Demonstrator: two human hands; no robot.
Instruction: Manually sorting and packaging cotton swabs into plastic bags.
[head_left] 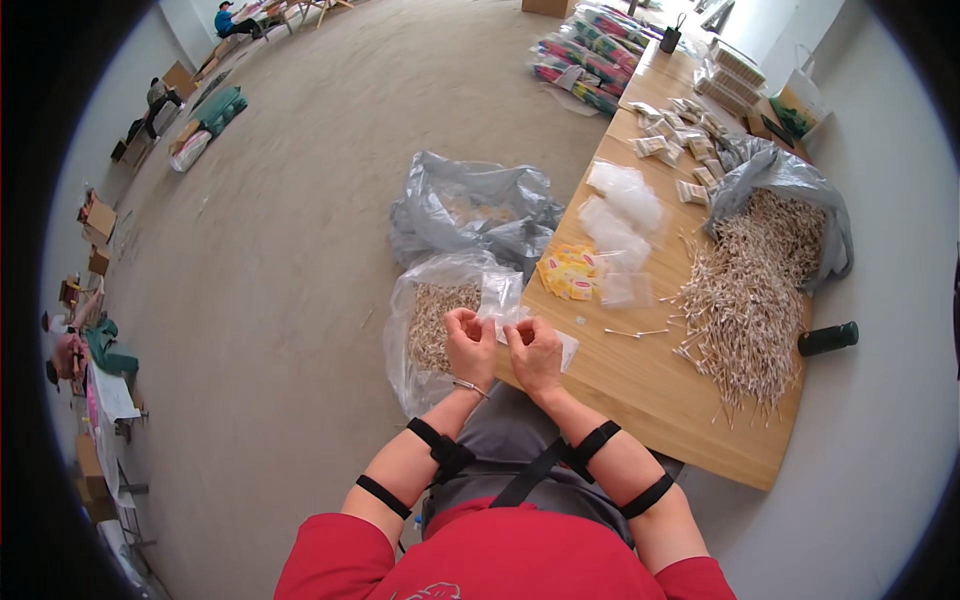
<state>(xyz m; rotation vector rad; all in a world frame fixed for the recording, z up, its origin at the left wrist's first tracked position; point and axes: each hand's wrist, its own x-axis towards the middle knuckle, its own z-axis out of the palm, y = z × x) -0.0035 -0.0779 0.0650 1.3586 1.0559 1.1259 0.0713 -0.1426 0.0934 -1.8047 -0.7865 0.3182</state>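
Observation:
My left hand (470,346) and my right hand (535,352) are close together over the near left edge of the wooden table. Both have thumb and fingers pinched on a small clear plastic bag (501,292), which stands up between them. Whether anything is inside it is too small to tell. Just beyond my right hand lies a pile of small yellow-and-white labels (570,272). Flat clear bags (618,215) are spread behind and beside them. A few loose cotton swabs (636,332) lie to the right, near a large heap of cotton swabs (745,310).
A grey sack (835,215) spills the heap; a dark green cylinder (828,338) lies beside it. Filled swab packets (690,135) sit farther back. On the floor are a clear sack (400,340) of swabs or sticks and a grey plastic bag (420,200). Other people sit far left.

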